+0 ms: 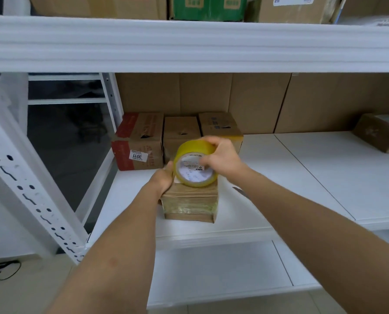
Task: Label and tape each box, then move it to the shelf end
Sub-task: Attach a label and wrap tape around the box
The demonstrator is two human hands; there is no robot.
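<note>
Both bare forearms reach forward and converge. The right hand [223, 156] curls its fingers over a tape roll [195, 164]; the left hand [164, 179] grips at its lower left edge.

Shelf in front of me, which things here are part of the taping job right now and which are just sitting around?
In use:
small cardboard box
yellow tape roll
left hand on the box
right hand gripping the roll

Lying about:
three boxes behind, one with a red band
box at far right
cartons on the upper shelf
</note>
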